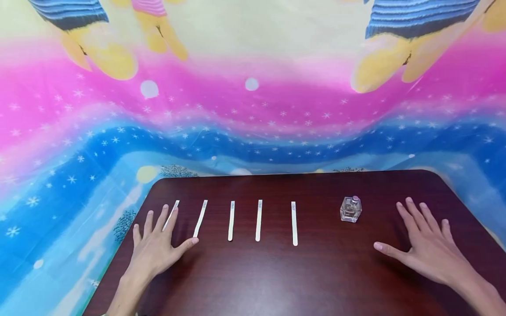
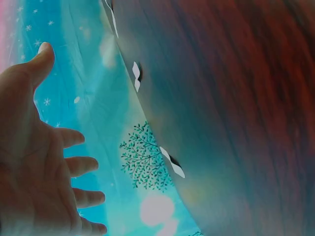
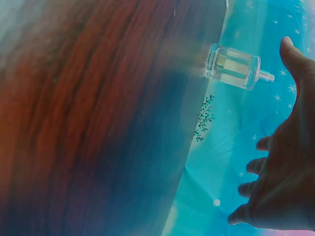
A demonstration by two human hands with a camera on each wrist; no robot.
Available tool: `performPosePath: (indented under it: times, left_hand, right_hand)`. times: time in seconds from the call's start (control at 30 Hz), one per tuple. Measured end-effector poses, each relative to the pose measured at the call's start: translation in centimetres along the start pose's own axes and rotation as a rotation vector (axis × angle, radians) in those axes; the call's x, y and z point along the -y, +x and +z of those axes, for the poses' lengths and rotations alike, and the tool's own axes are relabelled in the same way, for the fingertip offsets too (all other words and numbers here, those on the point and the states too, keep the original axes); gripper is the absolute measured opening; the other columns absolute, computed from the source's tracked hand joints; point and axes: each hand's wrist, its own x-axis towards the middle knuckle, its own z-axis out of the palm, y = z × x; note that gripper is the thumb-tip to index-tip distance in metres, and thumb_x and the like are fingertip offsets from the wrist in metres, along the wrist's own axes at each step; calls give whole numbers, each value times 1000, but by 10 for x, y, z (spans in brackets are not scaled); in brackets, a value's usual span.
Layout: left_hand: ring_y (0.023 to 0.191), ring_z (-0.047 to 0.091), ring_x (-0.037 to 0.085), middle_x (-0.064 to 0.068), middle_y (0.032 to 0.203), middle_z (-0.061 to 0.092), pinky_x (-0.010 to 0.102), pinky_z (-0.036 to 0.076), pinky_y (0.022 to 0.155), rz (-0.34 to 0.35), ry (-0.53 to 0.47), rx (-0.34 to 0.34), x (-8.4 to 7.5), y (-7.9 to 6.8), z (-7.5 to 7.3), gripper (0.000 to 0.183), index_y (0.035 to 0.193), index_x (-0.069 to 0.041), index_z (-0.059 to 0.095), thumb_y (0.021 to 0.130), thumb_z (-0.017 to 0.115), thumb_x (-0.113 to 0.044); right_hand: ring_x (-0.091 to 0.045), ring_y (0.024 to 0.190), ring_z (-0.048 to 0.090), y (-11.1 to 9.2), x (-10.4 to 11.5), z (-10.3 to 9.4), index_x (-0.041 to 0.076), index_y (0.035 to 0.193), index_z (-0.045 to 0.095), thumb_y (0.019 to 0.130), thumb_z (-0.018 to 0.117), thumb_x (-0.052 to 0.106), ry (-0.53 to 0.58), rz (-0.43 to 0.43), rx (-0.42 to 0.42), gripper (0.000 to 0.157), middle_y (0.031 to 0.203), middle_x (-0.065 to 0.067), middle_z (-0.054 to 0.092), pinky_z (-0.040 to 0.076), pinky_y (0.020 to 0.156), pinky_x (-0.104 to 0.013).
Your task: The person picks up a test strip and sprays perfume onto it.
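My left hand (image 1: 156, 250) hovers with straight, spread fingers at the left of the table. Its fingers overlap the leftmost paper strip (image 1: 176, 203) in the head view, and the thumb tip lies by the lower end of the second strip (image 1: 201, 217). Farther right lie more narrow white strips, among them a middle strip (image 1: 231, 221) and the rightmost strip (image 1: 294, 224), each with small print at its far end. A clear glass perfume bottle (image 1: 350, 210) stands upright on the right, its cap on top. Beside it, my right hand (image 1: 428, 250) is spread with nothing in it.
The dark reddish-brown wooden table (image 1: 253, 281) has rounded far corners. Behind and around it hangs a colourful cloth (image 1: 253, 105) printed with snowflakes and cartoon figures. Light glares off the tabletop near its front middle.
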Motion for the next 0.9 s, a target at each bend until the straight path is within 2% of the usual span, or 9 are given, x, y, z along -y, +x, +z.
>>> performPosePath:
  times: [0.4, 0.9]
  left_hand:
    - [161, 7, 58, 22, 179, 16, 89, 3, 119, -22, 3, 19, 12, 6, -2, 112, 174, -23, 16, 91, 59, -84]
    - [161, 5, 60, 23, 179, 12, 89, 2, 120, -58, 23, 38, 32, 17, 3, 114, 173, -17, 16, 91, 55, -87]
  right_hand:
    - [-46, 163, -22, 9, 2, 1, 4, 172, 3, 91, 74, 68, 0, -29, -4, 126, 179, -22, -12, -29, 117, -78]
    - [-46, 163, -22, 20, 6, 5, 5, 172, 2, 91, 74, 69, -1, -51, 9, 126, 179, -23, -11, -27, 117, -80]
